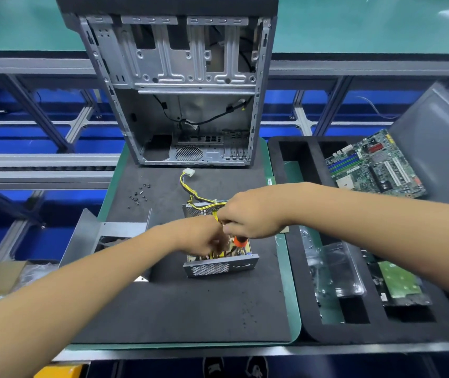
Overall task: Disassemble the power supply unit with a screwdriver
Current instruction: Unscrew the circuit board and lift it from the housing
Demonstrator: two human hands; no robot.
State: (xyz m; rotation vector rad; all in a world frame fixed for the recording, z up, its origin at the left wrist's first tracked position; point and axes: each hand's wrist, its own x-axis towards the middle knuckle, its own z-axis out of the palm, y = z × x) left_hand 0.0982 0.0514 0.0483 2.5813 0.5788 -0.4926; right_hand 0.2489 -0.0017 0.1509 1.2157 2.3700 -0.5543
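The opened power supply unit sits on the black foam mat, its perforated metal front wall facing me and a circuit board with yellow parts showing inside. Yellow and black cables run from it to a white connector. My right hand hovers over the unit with fingers curled round the top of a screwdriver; its orange handle shows just below the hand. My left hand is blurred, fingers curled down inside the unit beside the screwdriver. What the left fingers hold is hidden.
The removed metal cover lies left of the unit. Several loose black screws lie on the mat. An empty computer case stands behind. A foam tray at right holds a motherboard, a plastic bag and a green board.
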